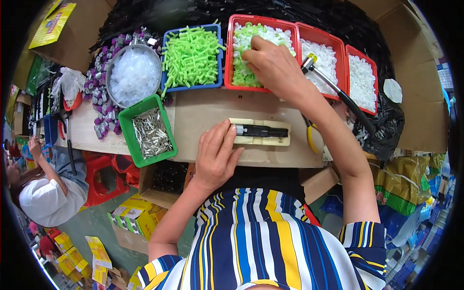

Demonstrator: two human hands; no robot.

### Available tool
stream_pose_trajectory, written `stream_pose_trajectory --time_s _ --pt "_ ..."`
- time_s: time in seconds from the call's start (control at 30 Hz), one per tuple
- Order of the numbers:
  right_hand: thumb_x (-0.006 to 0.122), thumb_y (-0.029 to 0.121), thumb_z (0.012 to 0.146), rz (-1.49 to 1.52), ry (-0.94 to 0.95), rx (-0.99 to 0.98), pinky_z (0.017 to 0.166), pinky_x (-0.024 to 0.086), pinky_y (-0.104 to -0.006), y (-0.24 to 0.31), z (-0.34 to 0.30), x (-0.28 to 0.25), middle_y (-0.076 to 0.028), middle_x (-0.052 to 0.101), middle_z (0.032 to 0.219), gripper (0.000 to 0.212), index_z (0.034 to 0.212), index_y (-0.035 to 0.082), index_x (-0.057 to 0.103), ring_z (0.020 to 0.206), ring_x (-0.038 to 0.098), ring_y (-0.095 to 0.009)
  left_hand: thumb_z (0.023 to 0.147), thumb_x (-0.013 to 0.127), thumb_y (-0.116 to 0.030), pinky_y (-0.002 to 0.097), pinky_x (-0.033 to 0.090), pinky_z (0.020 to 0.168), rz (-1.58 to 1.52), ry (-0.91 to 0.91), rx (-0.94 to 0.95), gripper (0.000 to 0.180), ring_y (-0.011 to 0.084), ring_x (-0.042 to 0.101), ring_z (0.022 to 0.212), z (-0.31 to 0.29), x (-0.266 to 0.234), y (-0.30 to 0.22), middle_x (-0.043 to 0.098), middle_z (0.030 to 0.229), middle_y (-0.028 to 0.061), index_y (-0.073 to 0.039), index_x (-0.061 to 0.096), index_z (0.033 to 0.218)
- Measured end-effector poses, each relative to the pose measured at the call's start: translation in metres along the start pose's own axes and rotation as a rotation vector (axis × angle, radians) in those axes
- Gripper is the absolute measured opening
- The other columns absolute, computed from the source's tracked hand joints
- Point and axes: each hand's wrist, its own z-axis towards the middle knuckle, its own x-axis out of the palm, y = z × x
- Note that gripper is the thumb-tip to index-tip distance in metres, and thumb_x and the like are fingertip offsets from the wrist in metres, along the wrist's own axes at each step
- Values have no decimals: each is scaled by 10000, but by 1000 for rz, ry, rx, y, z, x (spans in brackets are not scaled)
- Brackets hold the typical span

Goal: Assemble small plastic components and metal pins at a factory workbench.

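A cream-coloured holder [278,141] lies on the work surface before me, with a black elongated part with a silver end [263,131] in its slot. My left hand [212,157] rests at the holder's left end, fingers stretched out and their tips touching it by the silver end, thumb apart. My right hand [273,67] reaches into a red tray [232,53] of small white and light green plastic pieces [244,72]. Its fingers are curled together over the pieces; what they pinch is hidden.
A blue tray [221,55] of green pieces, a round bowl [109,79] of clear pieces and a green bin [130,137] of metal pins stand left. A hammer [333,87] leans across the right red trays; yellow-handled pliers [311,137] lie nearby. Another person [48,198] sits far left.
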Motion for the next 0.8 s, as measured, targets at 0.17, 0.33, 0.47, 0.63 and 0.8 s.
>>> stream_pose_trajectory --time_s 0.17,0.33,0.47,0.63,0.8 --pt "637 62 831 -132 95 -54 684 484 -425 -1 10 -4 -124 578 928 67 880 19 648 800 617 -330 769 748 -62 452 460 954 117 -119 -43 462 368 579 1130 8 -46 -2 601 1227 188 40 620 1201" --pt "657 90 868 159 7 32 702 488 -401 0 7 -18 -116 570 925 98 907 6 624 817 616 -297 771 720 -6 426 468 887 372 -92 -278 289 330 589 1004 13 -104 24 634 1018 125 -1 693 1059" --pt "659 79 861 254 -2 80 742 492 -358 -6 0 -20 -115 584 915 108 893 -9 604 838 617 -254 751 724 -17 414 453 827 460 133 -394 210 325 559 928 12 -123 46 622 919 136 13 685 955" --pt "669 26 826 373 16 127 813 477 -301 -2 -5 -30 -86 612 904 114 904 -25 602 860 595 -184 701 705 6 423 450 765 367 149 -395 62 325 542 852 15 -118 66 598 792 128 11 667 750" --pt "668 39 857 413 19 138 808 459 -272 -7 -16 -35 -44 648 928 101 936 -8 625 884 607 -138 699 699 -11 424 455 769 320 154 -341 77 322 545 860 15 -122 81 598 799 126 12 653 755"
